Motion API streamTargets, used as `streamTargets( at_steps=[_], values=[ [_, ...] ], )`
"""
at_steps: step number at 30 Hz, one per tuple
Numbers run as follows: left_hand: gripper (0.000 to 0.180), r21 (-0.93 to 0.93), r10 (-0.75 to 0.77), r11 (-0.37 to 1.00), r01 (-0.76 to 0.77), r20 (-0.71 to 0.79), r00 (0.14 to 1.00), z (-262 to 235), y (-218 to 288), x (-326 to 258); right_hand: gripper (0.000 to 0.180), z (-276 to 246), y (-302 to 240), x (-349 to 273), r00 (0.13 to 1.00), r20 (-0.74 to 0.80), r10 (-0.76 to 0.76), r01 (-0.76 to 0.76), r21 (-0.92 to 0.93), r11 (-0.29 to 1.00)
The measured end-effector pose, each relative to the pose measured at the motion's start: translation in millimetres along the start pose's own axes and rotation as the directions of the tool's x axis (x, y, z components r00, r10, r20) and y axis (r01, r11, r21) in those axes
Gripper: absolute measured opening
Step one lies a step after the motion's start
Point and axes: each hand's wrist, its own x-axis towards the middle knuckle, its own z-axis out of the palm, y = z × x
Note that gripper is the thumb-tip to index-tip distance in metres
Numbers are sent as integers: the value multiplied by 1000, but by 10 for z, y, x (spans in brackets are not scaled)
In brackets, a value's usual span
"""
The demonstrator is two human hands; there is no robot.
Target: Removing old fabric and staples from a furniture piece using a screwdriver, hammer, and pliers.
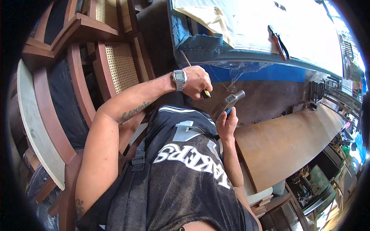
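Note:
My left hand (197, 81), with a silver watch on its wrist, is closed around a screwdriver (206, 94). The butt of its black and yellow handle shows below my fist. On the other side its thin shaft reaches up to the corner of a blue upholstered piece (200, 45). In my right hand (227, 124) I grip a hammer (230, 101) with a metal head and a bit of blue on its handle. The hammer head is raised just right of the screwdriver butt, apart from it. Pincers (278, 43) with red and black handles lie on the piece's white cloth (246, 23).
Brown wooden frames with cane panels (121, 63) are stacked at my left. Clear plastic film (246, 68) hangs from the upholstered edge. A large brown board (289, 142) lies at the right, with cluttered tools and scraps (320, 181) beyond it.

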Motion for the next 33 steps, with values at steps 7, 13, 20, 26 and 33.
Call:
streamTargets(
  at_steps=[7, 13, 20, 26, 33],
  values=[
    [16, -118, 52, 991, -64, -107, 993, -86, -30, -37, 29, -29, -46, -20, 1000, 8, 26, -26, 12, 1000],
    [21, -67, 150, 984, -164, -175, 973, 66, -89, -43, 21, 414, 114, 70, 993, 75, -88, 96, -116, 989],
    [10, 516, -405, 823, 237, 242, 882, 967, -827, -214, 29, 192, 585, -157, 922, 212, 322, -254, -295, 921],
    [20, 235, -452, 890, 390, 350, 821, 430, -45, 138, 27, -107, 652, 139, 959, -79, 274, -280, -93, 955],
    [34, -112, -577, 792, 601, 187, 795, 43, 288, -102, 37, -627, 403, 1948, 978, -210, -5, -20, -116, 993]
  ],
)
